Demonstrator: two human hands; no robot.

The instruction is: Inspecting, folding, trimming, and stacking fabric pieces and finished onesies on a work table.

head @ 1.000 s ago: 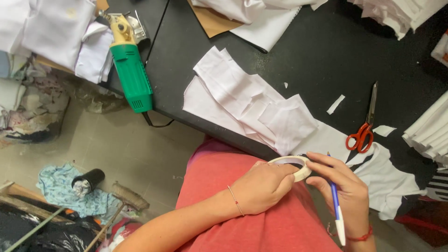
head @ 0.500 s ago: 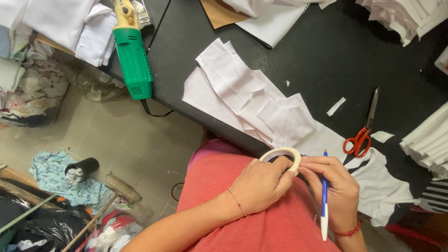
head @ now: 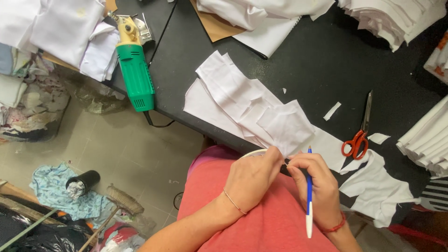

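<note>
My left hand (head: 254,177) grips a white roll of tape (head: 252,153), of which only the top rim shows above my fingers, at the near edge of the black table (head: 303,65). My right hand (head: 315,184) holds a blue and white pen (head: 308,196) upright along the palm, and its fingertips meet the left hand's at the roll. Just beyond both hands lies a pile of white fabric pieces (head: 247,105). My lap is covered in red cloth (head: 261,219).
Red-handled scissors (head: 358,133) lie to the right on the table. A green and yellow electric cutter (head: 133,67) overhangs the left edge. White fabric stacks (head: 427,135) sit right and at the back. On the floor are a broom (head: 119,205), a black cup (head: 84,181) and rags.
Both hands have moved up toward the table edge with the tape roll. The roll is now mostly hidden by my left fingers. The pen has turned more upright.
</note>
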